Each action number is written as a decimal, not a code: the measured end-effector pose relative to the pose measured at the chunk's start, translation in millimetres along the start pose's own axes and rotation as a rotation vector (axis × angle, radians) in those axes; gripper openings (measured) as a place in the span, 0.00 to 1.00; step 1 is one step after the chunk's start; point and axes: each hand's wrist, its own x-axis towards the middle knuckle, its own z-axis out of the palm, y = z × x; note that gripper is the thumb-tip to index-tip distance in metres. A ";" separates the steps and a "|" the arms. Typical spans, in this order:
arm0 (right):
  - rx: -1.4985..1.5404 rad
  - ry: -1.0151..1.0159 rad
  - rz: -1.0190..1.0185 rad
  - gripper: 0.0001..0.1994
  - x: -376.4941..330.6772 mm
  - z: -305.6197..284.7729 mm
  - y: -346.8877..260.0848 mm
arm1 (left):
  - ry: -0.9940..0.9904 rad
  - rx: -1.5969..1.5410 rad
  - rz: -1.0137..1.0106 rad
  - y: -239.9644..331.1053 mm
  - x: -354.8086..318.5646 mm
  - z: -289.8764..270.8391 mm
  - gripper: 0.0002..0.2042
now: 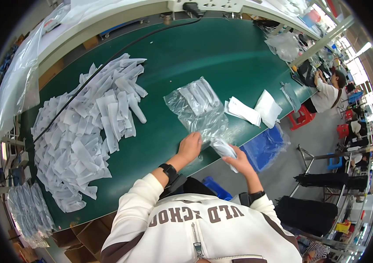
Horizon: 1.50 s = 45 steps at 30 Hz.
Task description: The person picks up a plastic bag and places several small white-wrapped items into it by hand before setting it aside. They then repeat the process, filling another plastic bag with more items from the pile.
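Observation:
A large clear plastic bag (201, 116) lies on the green table in front of me, with several slim whitish packets (199, 95) inside its far end. My left hand (190, 147) is closed on the bag's near edge. In my right hand (239, 161) is a small stack of whitish packets (222, 148), fingers wrapped round it, its far end at the bag's mouth. Whether that end is inside the bag, I cannot tell. To the right of the bag lie a small pile of white packets (244, 111) and a wider white packet (268, 108).
A big heap of whitish packets (81, 131) covers the left of the green table (173, 48). A black cable (107, 63) runs over it from a power strip (212, 5). Filled clear bags (29, 210) hang at the left corner. Another person (328, 90) sits at the right.

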 end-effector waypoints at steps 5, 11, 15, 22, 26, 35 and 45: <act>0.114 -0.137 -0.079 0.35 66.0 22.2 -10.5 | 0.128 -0.243 0.033 26.1 7.9 -22.3 0.07; 0.370 -0.272 -0.039 0.32 130.1 63.8 -27.1 | 0.131 -0.244 0.017 31.6 5.8 -37.9 0.05; 0.297 -0.278 -0.117 0.30 145.4 84.7 -28.0 | 0.191 -0.313 -0.063 32.4 6.6 -53.1 0.05; -0.742 0.249 -0.493 0.28 147.4 100.0 -20.9 | 0.153 -0.313 -0.073 33.1 -1.7 -63.2 0.04; 0.094 -0.221 -0.213 0.37 174.0 119.6 -26.4 | -0.034 -0.337 -0.017 32.7 -8.4 -46.9 0.05; -0.363 0.182 -0.486 0.41 176.3 168.8 -53.3 | -0.372 -0.396 -0.132 41.8 -7.8 -70.7 0.08; -0.416 0.176 -0.761 0.36 192.0 158.2 -20.9 | -0.325 -0.322 -0.155 36.2 -12.4 -69.2 0.08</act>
